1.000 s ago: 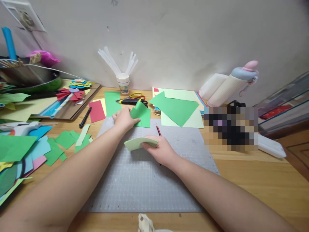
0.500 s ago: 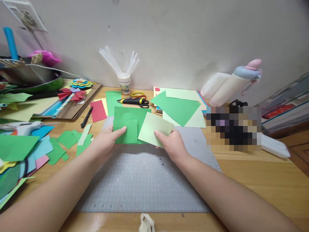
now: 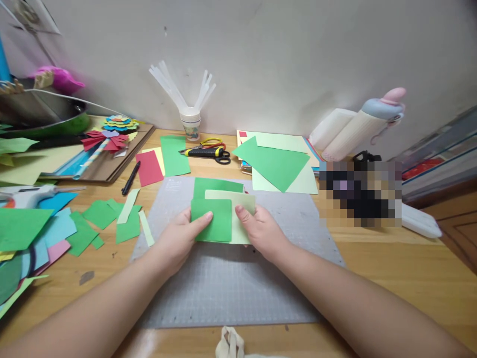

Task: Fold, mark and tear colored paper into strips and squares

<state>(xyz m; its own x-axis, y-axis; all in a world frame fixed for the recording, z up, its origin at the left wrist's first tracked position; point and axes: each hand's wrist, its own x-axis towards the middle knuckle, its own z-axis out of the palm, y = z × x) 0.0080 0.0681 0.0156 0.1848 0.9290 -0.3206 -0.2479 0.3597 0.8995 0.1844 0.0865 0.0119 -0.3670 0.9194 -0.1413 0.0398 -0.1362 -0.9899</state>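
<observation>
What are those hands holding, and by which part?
Left hand: the front green paper, by its left side. Right hand: pale green paper, by its right side.

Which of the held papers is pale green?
The middle sheet, gripped along its right side by the right hand; the square in front and the sheet behind are both darker green.

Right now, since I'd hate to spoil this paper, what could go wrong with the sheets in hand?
The small green square might slide out of line over the pale green sheet if the left grip loosens. The right grip pinches the pale green sheet near its edge, so squeezing harder could crease it.
</observation>
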